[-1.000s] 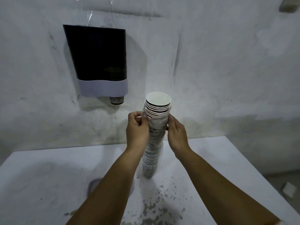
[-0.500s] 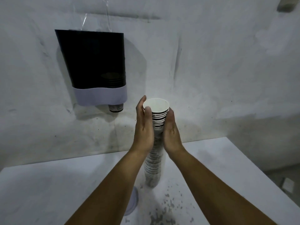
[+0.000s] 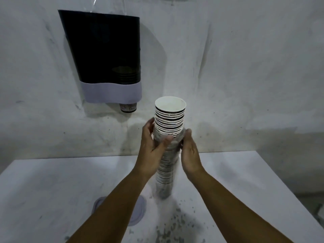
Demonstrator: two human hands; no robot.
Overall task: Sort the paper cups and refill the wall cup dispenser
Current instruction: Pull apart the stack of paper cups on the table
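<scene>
A tall stack of paper cups [image 3: 169, 120] stands upright on the white table [image 3: 43, 181], its lower part still inside a clear plastic sleeve [image 3: 165, 171]. My left hand [image 3: 153, 146] grips the stack and sleeve from the left, just below the bare upper cups. My right hand [image 3: 188, 151] presses the sleeve from the right at the same height. On the wall to the upper left hangs the cup dispenser [image 3: 105, 55], dark with a pale lower band. A single cup bottom [image 3: 128, 108] pokes out beneath it, and a short pile of cups shows faintly inside.
A round pale lid [image 3: 138, 210] lies flat on the table under my left forearm. Dark specks are scattered over the table's near part. The table's right edge drops to the floor [image 3: 313, 204]. A rough white wall stands directly behind.
The plastic sleeve has slid lower, so more bare cups stand above my hands. Both hands moved down the stack from its rim. The view has shifted closer to the wall.
</scene>
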